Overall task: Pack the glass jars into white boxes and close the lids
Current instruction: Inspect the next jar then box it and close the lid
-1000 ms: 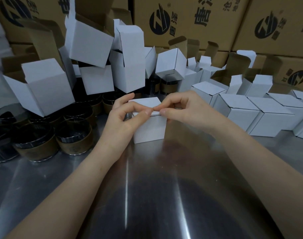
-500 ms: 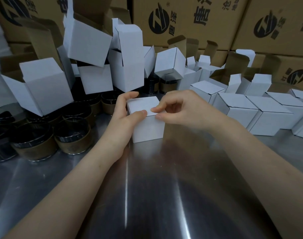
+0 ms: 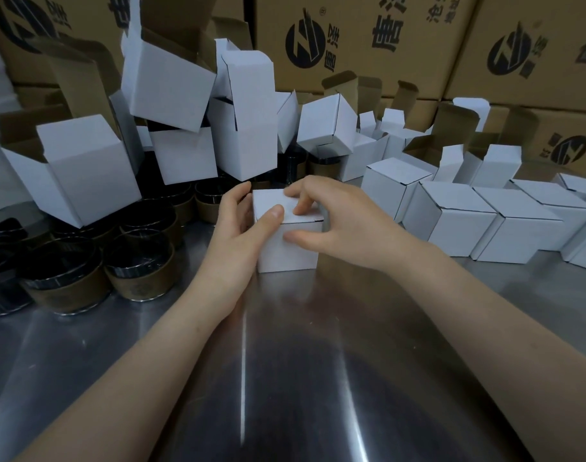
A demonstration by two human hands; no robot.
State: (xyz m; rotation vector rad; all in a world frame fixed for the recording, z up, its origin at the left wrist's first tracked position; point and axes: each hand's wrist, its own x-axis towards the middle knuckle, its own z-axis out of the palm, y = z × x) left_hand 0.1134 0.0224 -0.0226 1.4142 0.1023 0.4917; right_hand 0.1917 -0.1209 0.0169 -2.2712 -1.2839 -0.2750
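A small white box (image 3: 286, 251) stands on the steel table (image 3: 284, 378) in the middle, its lid down flat. My left hand (image 3: 236, 228) grips its left side, thumb lying on the lid's front edge. My right hand (image 3: 338, 218) holds it from the right, fingers curled over the top and thumb against the front face. Whatever is inside the box is hidden. Several glass jars (image 3: 139, 268) with brown bands stand at the left.
Open white boxes (image 3: 84, 171) are piled at the back left over the jars. A row of closed white boxes (image 3: 465, 221) runs along the right. Big brown cartons (image 3: 368, 41) wall off the back.
The lid's front edge has gone down flat. My right hand moved from pinching the flap to lying over the top of the box, thumb on the front. My left thumb slid onto the lid.
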